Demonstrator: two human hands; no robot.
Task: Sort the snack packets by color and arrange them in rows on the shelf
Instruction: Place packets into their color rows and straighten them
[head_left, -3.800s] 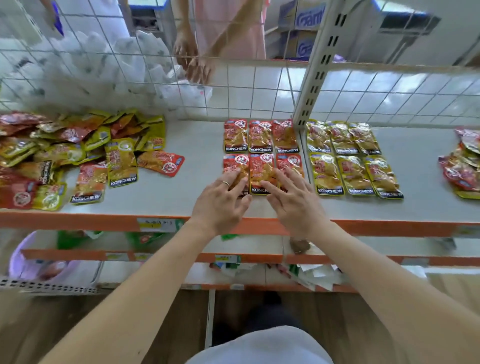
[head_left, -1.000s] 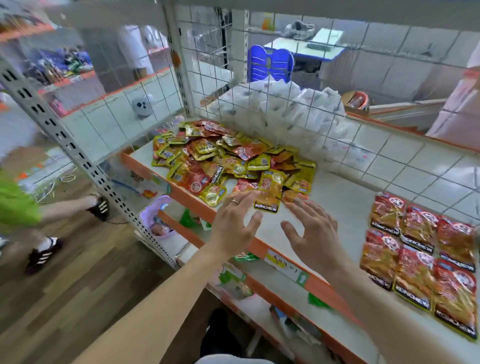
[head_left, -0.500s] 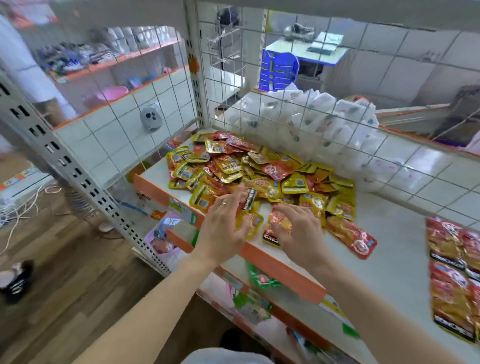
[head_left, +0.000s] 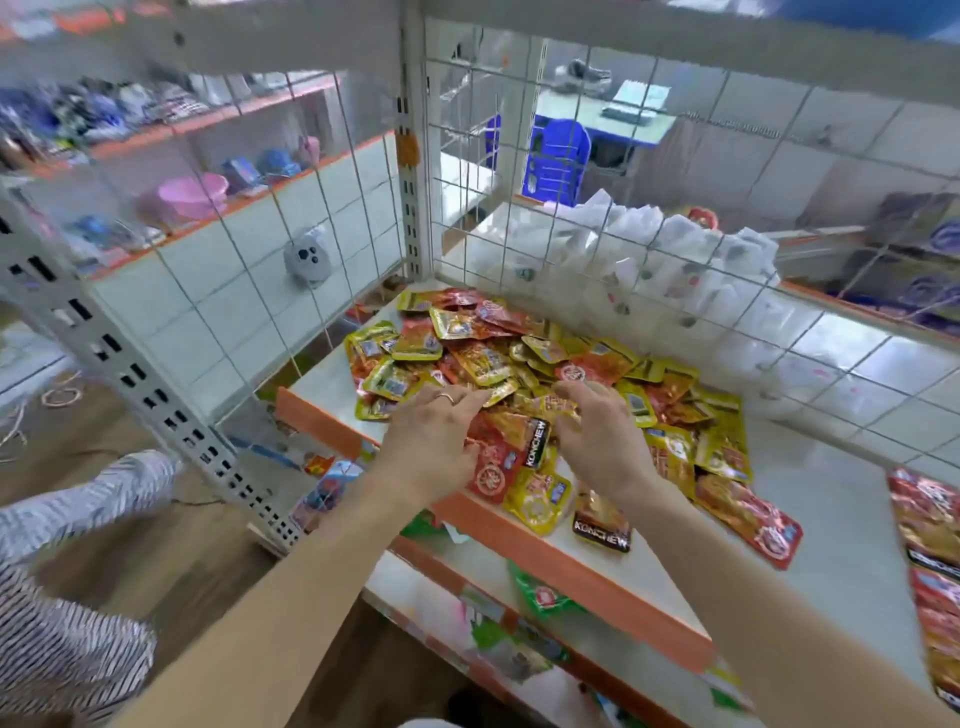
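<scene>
Your left hand (head_left: 431, 441): it lies over the near-left side of the heap, fingers stretched forward and only slightly bent, resting on the packets; a ring (head_left: 449, 399) shows on one finger.
Your right hand (head_left: 597, 436): it sits just beside the left, knuckles up, fingers bent down into the heap. Their tips are hidden, so you cannot tell whether they hold a packet.
Snack packets (head_left: 519, 358): red and yellow ones lie mixed in a loose heap at the left end of the shelf, in the corner against the mesh.
Red packet (head_left: 496, 465): it lies between your two hands, its black KONCHEW band turned toward your right hand, your left thumb touching it.
Front edge: a yellow packet (head_left: 535, 501) and a black-banded packet (head_left: 602, 525) lie by the orange lip.
Shelf (head_left: 831, 493): white top, orange front.
Sorted red packets (head_left: 930, 525): flat at the far right edge, well apart from the heap.
Wire mesh (head_left: 691, 291): it walls the back and left side; white bags (head_left: 649, 244) are piled behind it.
Striped sleeve (head_left: 62, 519): another person's, low at the left.
</scene>
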